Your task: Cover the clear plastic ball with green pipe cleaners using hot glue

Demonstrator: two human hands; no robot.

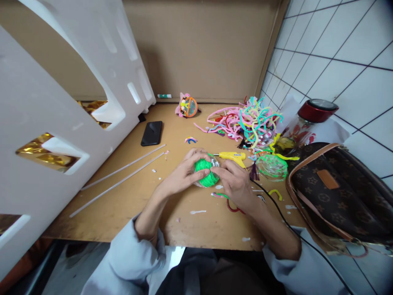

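Observation:
Over the middle of the table, my left hand [187, 170] is wrapped round a ball [203, 165] covered in bright green fuzzy strands, with a clear part showing at its edge. My right hand [235, 180] is pinched against the ball's right side; whatever its fingertips hold, if anything, is too small to make out. Just behind that hand lies a yellow hot glue gun [232, 156] with a black cord [279, 211] running toward the front right. A clear ball streaked with green [272, 167] rests to the right. Short green and red pipe cleaner pieces lie under my right hand.
A tangled pile of pipe cleaners [253, 123] lies at the back right, near a red-lidded jar [310, 116] and a brown handbag [344, 192]. A black phone [151, 133], two white sticks [118, 184] and a small decorated ball [188, 106] lie leftward. A white plastic panel [92, 53] stands left.

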